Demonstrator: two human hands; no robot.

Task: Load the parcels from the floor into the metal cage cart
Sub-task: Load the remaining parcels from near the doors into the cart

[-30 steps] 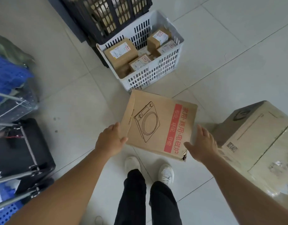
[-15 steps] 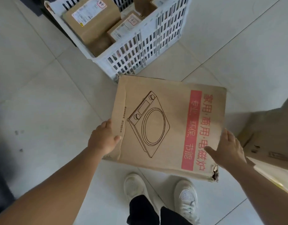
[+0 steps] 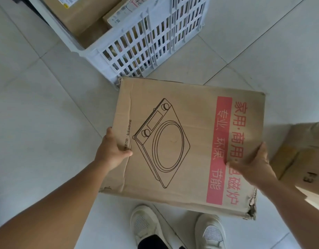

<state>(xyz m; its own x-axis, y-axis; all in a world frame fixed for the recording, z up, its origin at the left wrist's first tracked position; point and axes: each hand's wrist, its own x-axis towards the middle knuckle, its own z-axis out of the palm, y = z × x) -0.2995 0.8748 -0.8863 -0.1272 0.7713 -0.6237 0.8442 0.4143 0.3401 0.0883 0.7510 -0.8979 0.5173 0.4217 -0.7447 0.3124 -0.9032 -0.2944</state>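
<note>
Both hands now grasp the flat carton point(image 3: 189, 144) at its sides, left hand point(image 3: 112, 151) and right hand point(image 3: 252, 162); it appears bigger and nearer than before, beside the white crate point(image 3: 146, 42).

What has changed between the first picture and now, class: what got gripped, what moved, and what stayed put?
The left hand and right hand, which were only reaching a second ago, now grip the flat cardboard box by its two side edges. The box fills more of the view, seemingly lifted towards the camera. The white crate of parcels and the brown carton stayed put.

White crate point(image 3: 146, 49) just beyond box point(image 3: 191, 141).
</note>
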